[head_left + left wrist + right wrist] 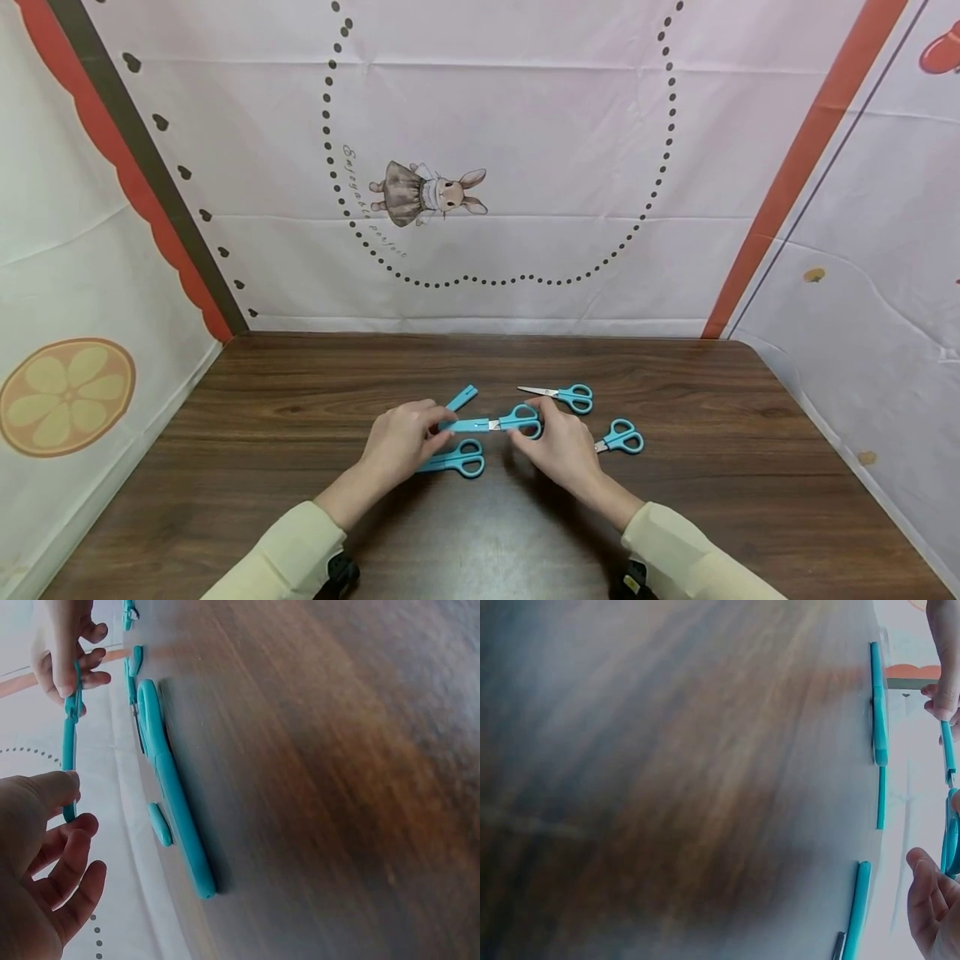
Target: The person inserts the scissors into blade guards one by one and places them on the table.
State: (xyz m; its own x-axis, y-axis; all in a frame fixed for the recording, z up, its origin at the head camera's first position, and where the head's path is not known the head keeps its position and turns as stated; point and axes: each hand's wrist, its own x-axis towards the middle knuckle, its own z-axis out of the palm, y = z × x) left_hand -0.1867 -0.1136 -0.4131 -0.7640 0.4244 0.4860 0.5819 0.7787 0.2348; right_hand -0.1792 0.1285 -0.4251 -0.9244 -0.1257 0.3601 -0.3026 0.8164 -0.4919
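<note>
The left hand (402, 435) pinched a turquoise blade sheath (471, 426) between thumb and fingers, while the right hand (564, 448) gripped the handle of a pair of turquoise-handled scissors (507, 422). Both pieces were lifted off the table, a short stretch of blade showing between sheath and handle. To my eye, the step wanted closed blades, sheath and handle in one straight line, and fingertips clear of the bare metal. Below lay a dark wood-grain table (262, 400), with sheathed scissors (450, 460) nearby. Behind hung a pale, creased cloth backdrop (562, 167) printed with a rabbit (408, 194).
</note>
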